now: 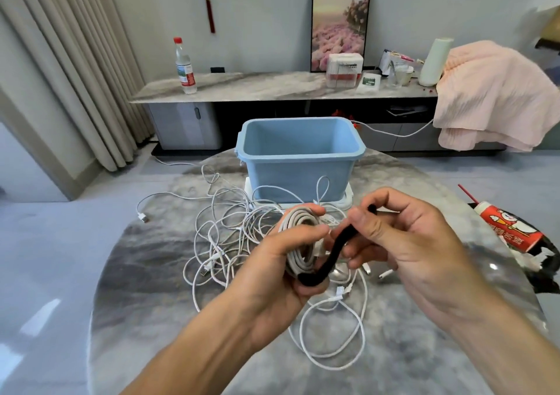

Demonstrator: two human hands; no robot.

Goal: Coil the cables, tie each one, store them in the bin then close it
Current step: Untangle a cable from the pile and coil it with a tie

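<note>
Bright, even light; wide-angle warp, soft edges.

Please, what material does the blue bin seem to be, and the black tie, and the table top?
Bin: probably moulded plastic, matte pale blue, with smooth walls and a rolled rim.
Tie: looks like soft fabric or a fuzzy hook-and-loop strap; it is matte black and bends limply between the hands. The exact material is unclear.
Table top: grey veined marble or imitation stone, polished, since it shows bright reflections.
</note>
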